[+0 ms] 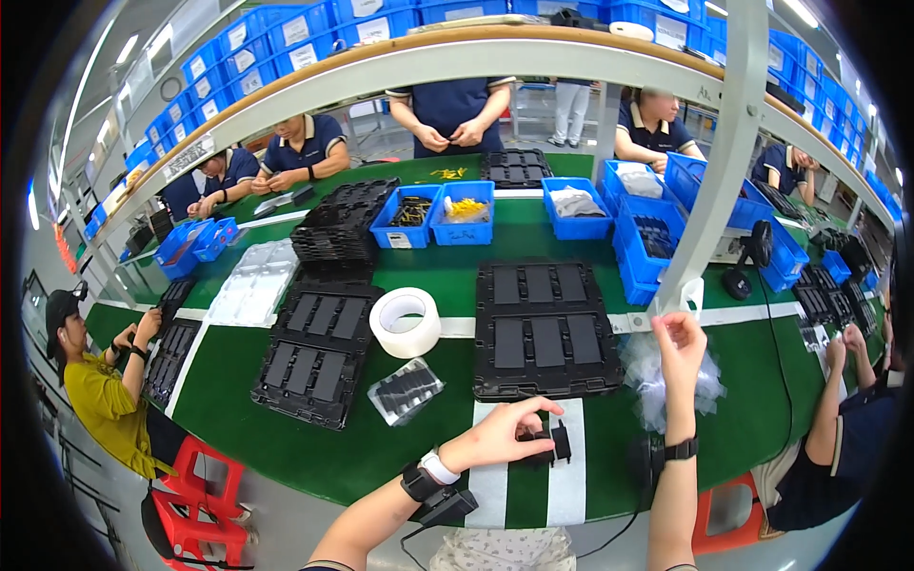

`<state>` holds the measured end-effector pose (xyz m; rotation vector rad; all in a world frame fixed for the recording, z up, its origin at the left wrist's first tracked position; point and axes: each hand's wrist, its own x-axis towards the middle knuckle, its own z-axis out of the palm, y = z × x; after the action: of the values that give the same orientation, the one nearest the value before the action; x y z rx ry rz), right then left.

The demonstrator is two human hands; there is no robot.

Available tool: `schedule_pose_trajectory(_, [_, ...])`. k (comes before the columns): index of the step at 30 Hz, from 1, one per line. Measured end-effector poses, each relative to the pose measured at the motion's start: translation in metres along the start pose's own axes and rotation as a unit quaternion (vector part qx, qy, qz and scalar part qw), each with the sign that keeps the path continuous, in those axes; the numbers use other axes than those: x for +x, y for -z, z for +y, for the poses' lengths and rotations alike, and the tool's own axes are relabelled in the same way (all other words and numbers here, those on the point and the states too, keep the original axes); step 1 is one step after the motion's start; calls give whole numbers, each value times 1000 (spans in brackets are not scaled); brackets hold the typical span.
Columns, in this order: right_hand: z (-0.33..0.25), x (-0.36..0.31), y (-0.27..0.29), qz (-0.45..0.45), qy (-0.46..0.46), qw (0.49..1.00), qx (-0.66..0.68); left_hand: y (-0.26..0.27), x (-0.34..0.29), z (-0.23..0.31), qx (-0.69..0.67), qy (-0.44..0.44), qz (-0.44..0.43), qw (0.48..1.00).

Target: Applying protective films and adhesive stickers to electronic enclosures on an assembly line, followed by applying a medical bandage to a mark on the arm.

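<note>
With the left hand (490,438), arches finger and thumb over a small black piece (561,443), tips apart; cannot tell whether gripping it or only touching. With the right hand (679,354), raised beside the metal post (728,162), draws finger and thumb close together at the tips; cannot tell whether pinching anything thin. Sits, as for the piece, partly over a white strip (566,500) near the front edge of the green table (224,409), just short of a black tray (547,383) of dark flat panels, and partly hidden by the thumb. Looks light and stiff, probably moulded plastic, so likely to slide before bending, and perhaps fragile at any thin prongs. Seems best taken by the two long sides, gently, without pressing on the ends. To the left, note a see-through bag (407,390) of black parts, then a white tape roll (407,344) and a second black tray with similar panels. Under the right hand, see a loose heap of see-through plastic (657,385), probably soft, slippery and easily snagged. Hemmed in ahead by the near tray's rim, on the right by the post and the plastic; beyond, crowded with blue bins (462,231).
</note>
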<state>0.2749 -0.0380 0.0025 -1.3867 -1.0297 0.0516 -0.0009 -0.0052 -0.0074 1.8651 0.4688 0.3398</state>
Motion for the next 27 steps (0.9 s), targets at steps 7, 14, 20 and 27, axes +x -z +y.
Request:
schedule_pose_trajectory(7, [26, -11, 1, -42, 117, 933, -338, -18, 7, -17, 131, -154, 61, 977])
schedule_pose_trajectory(14, [3, -12, -12, -97, 122, 966, -206, -15, 1, -14, 106, -95, 49, 989])
schedule_pose_trajectory(20, [-1, -18, -15, -140, 97, 977, -130, -15, 5, -13, 86, -90, 74, 989])
schedule_pose_trajectory(27, [-45, -57, -43, -375, -104, 886, 254, -16, 1, 3, -43, -74, 116, 990])
